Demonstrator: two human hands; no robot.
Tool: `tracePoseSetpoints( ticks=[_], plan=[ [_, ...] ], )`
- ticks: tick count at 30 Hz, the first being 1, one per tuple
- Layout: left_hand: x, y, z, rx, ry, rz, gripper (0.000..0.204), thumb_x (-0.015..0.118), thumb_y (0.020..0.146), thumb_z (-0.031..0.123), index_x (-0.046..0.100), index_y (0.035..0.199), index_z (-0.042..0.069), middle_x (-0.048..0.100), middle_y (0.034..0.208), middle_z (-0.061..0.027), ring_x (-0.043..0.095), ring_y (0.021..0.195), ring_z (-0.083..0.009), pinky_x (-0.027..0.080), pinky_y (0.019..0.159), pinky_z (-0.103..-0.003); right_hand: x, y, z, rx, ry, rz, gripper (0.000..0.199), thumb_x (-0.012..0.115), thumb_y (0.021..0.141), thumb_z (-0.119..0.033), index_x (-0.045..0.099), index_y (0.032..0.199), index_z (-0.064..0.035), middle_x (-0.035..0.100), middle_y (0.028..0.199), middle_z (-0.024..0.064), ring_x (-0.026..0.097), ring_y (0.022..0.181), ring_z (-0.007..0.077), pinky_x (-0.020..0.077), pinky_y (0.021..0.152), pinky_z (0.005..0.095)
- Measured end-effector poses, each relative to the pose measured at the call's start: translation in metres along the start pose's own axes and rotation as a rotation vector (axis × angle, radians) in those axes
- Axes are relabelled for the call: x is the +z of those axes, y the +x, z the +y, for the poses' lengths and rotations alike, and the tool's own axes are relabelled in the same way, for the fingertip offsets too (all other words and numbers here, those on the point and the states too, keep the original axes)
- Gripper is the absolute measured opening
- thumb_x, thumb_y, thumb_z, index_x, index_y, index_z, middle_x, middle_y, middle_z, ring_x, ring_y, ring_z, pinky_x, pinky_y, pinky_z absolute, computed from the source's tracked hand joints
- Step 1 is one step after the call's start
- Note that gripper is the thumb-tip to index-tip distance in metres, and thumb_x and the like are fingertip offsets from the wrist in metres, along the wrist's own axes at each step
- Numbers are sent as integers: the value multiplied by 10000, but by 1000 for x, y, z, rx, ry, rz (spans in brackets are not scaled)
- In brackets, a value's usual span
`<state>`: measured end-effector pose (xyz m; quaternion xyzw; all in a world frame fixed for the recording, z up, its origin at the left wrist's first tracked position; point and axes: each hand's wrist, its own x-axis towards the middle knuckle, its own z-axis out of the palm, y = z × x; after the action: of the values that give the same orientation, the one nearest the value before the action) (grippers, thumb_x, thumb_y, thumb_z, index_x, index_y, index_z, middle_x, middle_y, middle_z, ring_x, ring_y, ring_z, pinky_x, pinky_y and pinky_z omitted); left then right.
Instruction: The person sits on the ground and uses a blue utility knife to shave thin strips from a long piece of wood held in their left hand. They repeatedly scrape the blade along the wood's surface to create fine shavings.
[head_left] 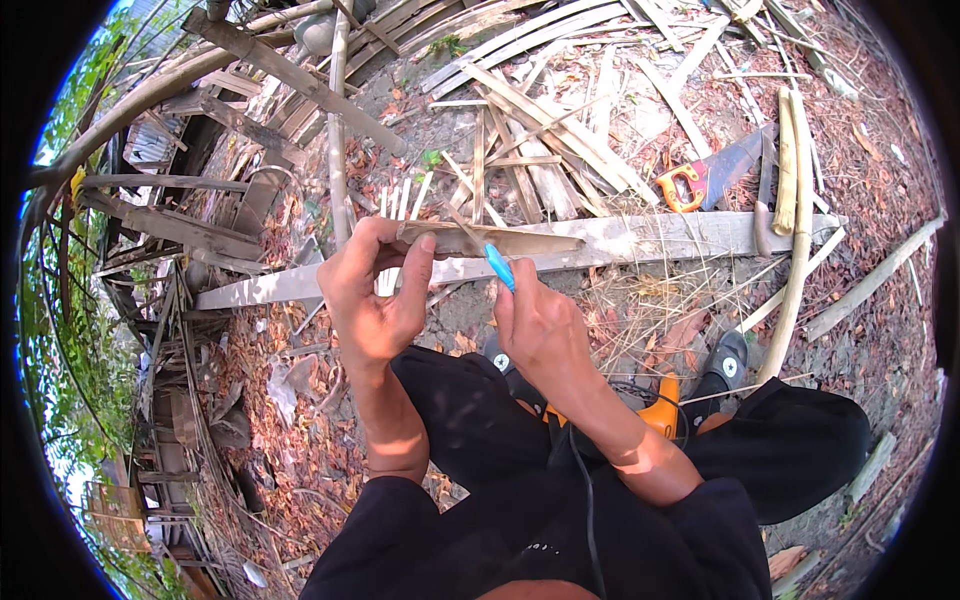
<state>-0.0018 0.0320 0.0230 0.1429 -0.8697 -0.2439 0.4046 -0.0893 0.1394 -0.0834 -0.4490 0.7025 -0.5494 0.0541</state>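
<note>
A flat, tapering piece of wood [545,242] is pinched at its left end by my left hand [375,295], thumb on the near side. My right hand [545,325] is closed round a slim blue tool [499,267], whose tip meets the near edge of the wood. Its far end blends with the wood, so whether it is a pen or a knife is unclear. Both hands are raised over my lap. Just beyond them lies a long grey plank [680,236], partly hidden by the left hand and the wood. Several pale thin sticks [404,198] stand out behind my left hand.
A handsaw [735,165] with an orange-yellow handle lies beyond the plank, beside a large knife [764,200] in a dark sheath or blade. Peeled poles [800,240] stand right. A yellow power tool [658,408] rests between my legs. Split wood [560,140] is heaped ahead.
</note>
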Motion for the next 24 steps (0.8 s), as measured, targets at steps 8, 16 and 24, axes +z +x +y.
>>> tracePoseSetpoints(
  ticks=[8, 16, 24],
  plan=[
    [7, 1, 3, 75, 8, -21, 122, 675, 795, -24, 559, 834, -30, 634, 686, -100, 663, 645, -127, 534, 587, -244, 8, -16, 36, -1, -121, 98, 184, 560, 878, -138, 424, 907, -18, 576, 633, 186, 580, 537, 396, 450, 466, 486],
    [19, 18, 12, 138, 53, -4, 116, 654, 827, 35, 549, 828, -16, 625, 656, -124, 645, 578, -187, 520, 559, -278, 1, -36, 76, 45, -222, 149, 152, 517, 915, -153, 469, 931, -9, 589, 638, 206, 577, 539, 400, 453, 484, 480],
    [32, 36, -9, 81, 28, 84, 117, 628, 839, 25, 525, 805, -21, 604, 627, -103, 639, 568, -152, 524, 533, -272, -58, -50, 104, 174, -349, 208, 263, 457, 961, -199, 550, 1027, 38, 599, 657, 227, 594, 583, 380, 440, 550, 487]
  ],
)
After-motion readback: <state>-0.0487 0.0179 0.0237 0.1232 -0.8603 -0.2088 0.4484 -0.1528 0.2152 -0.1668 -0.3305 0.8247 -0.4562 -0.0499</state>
